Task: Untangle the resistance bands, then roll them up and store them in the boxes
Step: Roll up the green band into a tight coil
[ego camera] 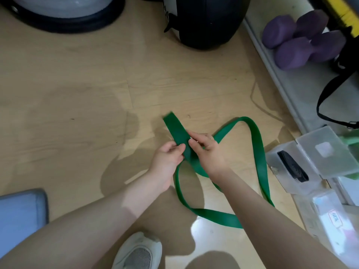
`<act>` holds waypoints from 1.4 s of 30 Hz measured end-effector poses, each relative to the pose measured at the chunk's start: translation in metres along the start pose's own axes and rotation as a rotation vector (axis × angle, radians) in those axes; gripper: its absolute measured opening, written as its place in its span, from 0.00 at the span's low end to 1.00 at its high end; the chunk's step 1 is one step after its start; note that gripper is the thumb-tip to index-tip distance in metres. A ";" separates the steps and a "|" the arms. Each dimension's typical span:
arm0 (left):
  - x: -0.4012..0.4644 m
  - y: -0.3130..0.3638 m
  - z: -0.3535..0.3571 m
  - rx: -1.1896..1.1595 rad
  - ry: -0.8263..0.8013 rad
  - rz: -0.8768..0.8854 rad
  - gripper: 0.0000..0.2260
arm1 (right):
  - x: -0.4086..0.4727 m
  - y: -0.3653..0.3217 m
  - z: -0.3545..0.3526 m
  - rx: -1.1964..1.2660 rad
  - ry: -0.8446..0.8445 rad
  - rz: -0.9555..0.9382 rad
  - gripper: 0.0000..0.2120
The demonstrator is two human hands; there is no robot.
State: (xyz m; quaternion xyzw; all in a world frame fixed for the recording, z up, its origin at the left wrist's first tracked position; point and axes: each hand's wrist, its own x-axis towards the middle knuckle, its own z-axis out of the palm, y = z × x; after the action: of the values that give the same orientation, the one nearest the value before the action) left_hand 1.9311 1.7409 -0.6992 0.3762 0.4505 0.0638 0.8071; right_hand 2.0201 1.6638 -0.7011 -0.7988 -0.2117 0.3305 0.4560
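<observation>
A long green resistance band (258, 152) lies in loose loops on the wooden floor. Its flattened, doubled end (175, 129) sticks up and away from me between my hands. My left hand (168, 158) pinches that end from the left. From the right, my right hand (207, 150) pinches the same stretch with thumb and fingers. Clear plastic boxes (310, 158) stand at the right; one holds a rolled black band (293, 168), another shows something green (353, 146) inside.
A black ball (206, 20) and a grey balance trainer (62, 12) sit at the far edge. Purple dumbbells (303, 39) and a black strap (330, 98) rest on a low white shelf at right. My white shoe (138, 251) is below; a blue pad (21, 216) lies left.
</observation>
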 end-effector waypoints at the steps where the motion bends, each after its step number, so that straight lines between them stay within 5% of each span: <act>1: 0.000 0.005 -0.001 0.016 0.017 0.034 0.03 | -0.002 0.000 -0.003 0.038 -0.069 -0.010 0.17; 5: 0.004 0.039 -0.007 0.018 0.055 0.143 0.03 | -0.003 0.017 -0.021 -0.402 -0.229 -0.109 0.29; 8: 0.009 0.062 -0.012 -0.173 0.042 0.162 0.04 | 0.005 0.033 -0.038 -0.624 -0.113 -0.089 0.22; 11: 0.014 0.075 -0.018 -0.289 0.044 0.154 0.04 | 0.006 0.040 -0.049 -0.512 -0.115 -0.049 0.15; 15: 0.019 0.070 -0.016 -0.250 0.016 0.124 0.04 | 0.006 0.027 -0.039 -0.197 -0.138 -0.024 0.34; 17: 0.018 0.063 -0.013 -0.214 0.005 0.110 0.05 | 0.011 0.018 -0.029 -0.233 -0.200 -0.082 0.35; 22: 0.018 0.064 -0.014 -0.137 0.009 0.207 0.07 | 0.020 0.020 -0.006 -0.280 -0.278 -0.068 0.17; 26: 0.028 0.067 -0.018 -0.139 0.068 0.234 0.07 | 0.011 0.017 0.008 -0.279 -0.095 -0.029 0.09; 29: 0.032 0.057 -0.015 -0.102 -0.054 0.057 0.25 | 0.006 0.005 0.013 -0.263 0.032 -0.066 0.09; 34: 0.013 0.008 -0.004 -0.033 -0.072 -0.042 0.03 | 0.013 -0.012 0.020 0.038 0.209 0.076 0.07; 38: 0.012 -0.010 -0.004 0.092 -0.056 0.067 0.04 | 0.017 -0.020 0.021 0.439 0.155 0.231 0.07; 42: 0.015 0.008 -0.001 0.158 -0.031 0.243 0.08 | 0.016 -0.010 0.004 0.381 -0.009 0.080 0.07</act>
State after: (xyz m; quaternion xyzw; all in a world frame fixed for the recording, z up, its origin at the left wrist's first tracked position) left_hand 1.9412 1.7538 -0.7049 0.4912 0.3926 0.1198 0.7683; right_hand 2.0278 1.6814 -0.6996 -0.7043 -0.1153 0.3861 0.5845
